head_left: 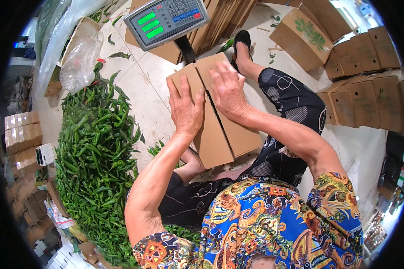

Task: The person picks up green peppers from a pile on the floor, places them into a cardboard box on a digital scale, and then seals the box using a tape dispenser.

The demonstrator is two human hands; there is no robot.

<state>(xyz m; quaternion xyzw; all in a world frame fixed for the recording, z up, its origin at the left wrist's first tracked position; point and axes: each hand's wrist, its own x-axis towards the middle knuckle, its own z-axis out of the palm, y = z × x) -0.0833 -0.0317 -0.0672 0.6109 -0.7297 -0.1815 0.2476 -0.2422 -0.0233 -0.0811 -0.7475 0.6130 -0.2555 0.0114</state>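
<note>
Between my legs lies a brown cardboard box point(219, 144), its two top flaps folded inward with a narrow dark gap along the middle. My left hand point(187, 106) rests flat on the left flap, fingers spread and thumb near the gap. On the right flap lies my right hand point(228, 90), slightly blurred, with its fingers towards the far end. Neither hand grips anything. Just beyond the box stands an electronic platform scale's display point(166, 22) on a dark post, its readouts lit green. The box hides whatever is directly beneath it.
A large heap of green chili peppers point(94, 151) covers the floor at left, with a clear plastic bag point(79, 67) at its far end. Flattened cardboard sheets point(219, 20) stand behind the scale. Closed boxes point(363, 97) are stacked at right, near a box with a green print point(304, 38).
</note>
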